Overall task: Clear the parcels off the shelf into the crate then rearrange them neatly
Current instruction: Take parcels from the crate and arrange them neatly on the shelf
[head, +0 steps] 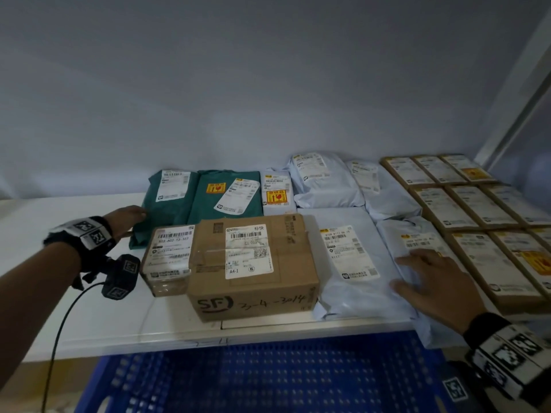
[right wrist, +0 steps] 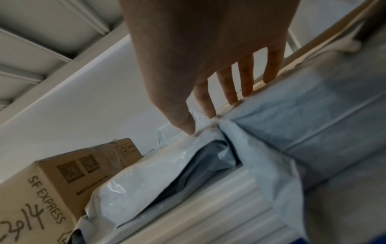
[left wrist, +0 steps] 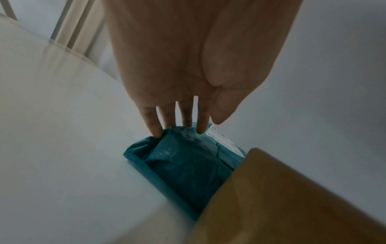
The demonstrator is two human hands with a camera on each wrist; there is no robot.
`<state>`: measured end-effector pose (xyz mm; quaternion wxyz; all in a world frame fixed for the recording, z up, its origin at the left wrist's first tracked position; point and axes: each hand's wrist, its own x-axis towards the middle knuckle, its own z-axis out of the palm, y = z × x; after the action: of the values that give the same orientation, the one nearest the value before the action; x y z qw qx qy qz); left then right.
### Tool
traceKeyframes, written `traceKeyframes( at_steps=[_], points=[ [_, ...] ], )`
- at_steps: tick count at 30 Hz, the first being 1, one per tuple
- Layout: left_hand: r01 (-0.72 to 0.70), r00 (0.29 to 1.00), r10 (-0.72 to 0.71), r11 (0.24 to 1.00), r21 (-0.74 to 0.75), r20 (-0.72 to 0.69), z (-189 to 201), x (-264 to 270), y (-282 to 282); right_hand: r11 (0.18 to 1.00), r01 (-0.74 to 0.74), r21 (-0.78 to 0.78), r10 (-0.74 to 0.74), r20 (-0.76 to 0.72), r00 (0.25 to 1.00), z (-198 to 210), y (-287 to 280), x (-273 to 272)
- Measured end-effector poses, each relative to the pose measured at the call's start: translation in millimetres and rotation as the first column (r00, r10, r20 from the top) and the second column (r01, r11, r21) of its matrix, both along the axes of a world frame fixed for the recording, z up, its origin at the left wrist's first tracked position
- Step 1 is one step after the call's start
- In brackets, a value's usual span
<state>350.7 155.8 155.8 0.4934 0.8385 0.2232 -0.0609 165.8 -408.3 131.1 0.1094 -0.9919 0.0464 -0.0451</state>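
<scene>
The left hand (head: 125, 217), fingers straight, touches the green parcel (head: 167, 204) on the shelf (head: 59, 216). The right hand (head: 438, 281) lies flat on a white parcel (head: 357, 281). The blue crate (head: 268, 377) sits below.

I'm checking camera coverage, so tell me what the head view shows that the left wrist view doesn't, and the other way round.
Only the head view shows the right hand resting flat on a white poly mailer, the blue crate below the shelf, and the rows of flat brown boxes.

Only the left wrist view shows the fingertips touching the teal mailer's crumpled edge.

Both show the left hand, the teal mailer and a brown carton.
</scene>
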Motion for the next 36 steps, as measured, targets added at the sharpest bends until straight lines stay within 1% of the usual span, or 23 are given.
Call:
traceKeyframes(
  at_steps=[6,8,11,14,17,19,21,23,25,28,31,32,34,36],
  points=[
    [0.077,0.996,-0.073,0.992,0.099,-0.047,9,-11,-4,0.999,0.019,0.046,-0.013,-0.13,0.991,12,4,4],
    [0.109,0.994,-0.102,0.976,0.19,-0.048,21,-16,-7,0.997,0.02,0.07,-0.008,-0.164,0.986,17,3,8],
    [0.126,0.991,-0.131,0.941,0.314,-0.005,43,-25,-9,0.998,0.006,0.07,0.011,-0.25,0.968,29,4,11],
    [0.152,0.985,-0.171,0.914,0.376,0.017,69,-45,-18,0.999,0.016,0.052,0.002,-0.331,0.943,40,8,13],
    [0.162,0.979,-0.201,0.883,0.441,0.044,93,-69,-31,1.0,0.01,0.0,-0.01,-0.411,0.911,50,14,19],
    [0.164,0.975,-0.215,0.868,0.469,0.057,105,-83,-44,1.0,0.004,-0.019,-0.012,-0.438,0.899,57,22,23],
    [0.188,0.968,-0.242,0.87,0.455,0.062,111,-94,-61,1.0,-0.001,-0.008,-0.002,-0.418,0.909,63,34,26],
    [0.242,0.955,-0.291,0.873,0.423,0.054,112,-105,-83,1.0,-0.019,0.006,0.02,-0.355,0.935,70,50,27],
    [0.303,0.936,-0.349,0.855,0.42,0.035,108,-114,-104,0.998,-0.064,0.009,0.063,-0.287,0.956,78,69,29],
    [0.448,0.879,-0.47,0.754,0.48,-0.08,98,-124,-137,0.983,-0.165,0.074,0.177,-0.196,0.965,90,103,33],
    [0.614,0.781,-0.576,0.64,0.462,-0.24,83,-131,-168,0.949,-0.269,0.167,0.297,-0.176,0.939,96,139,37],
    [0.621,0.776,-0.569,0.615,0.485,-0.272,77,-131,-173,0.938,-0.301,0.169,0.33,-0.181,0.926,98,149,38],
    [0.575,0.811,-0.511,0.608,0.548,-0.284,64,-133,-176,0.924,-0.352,0.15,0.376,-0.194,0.906,96,166,38],
    [0.551,0.827,-0.481,0.588,0.592,-0.293,57,-136,-177,0.92,-0.374,0.119,0.391,-0.201,0.898,90,176,39]
  ],
)
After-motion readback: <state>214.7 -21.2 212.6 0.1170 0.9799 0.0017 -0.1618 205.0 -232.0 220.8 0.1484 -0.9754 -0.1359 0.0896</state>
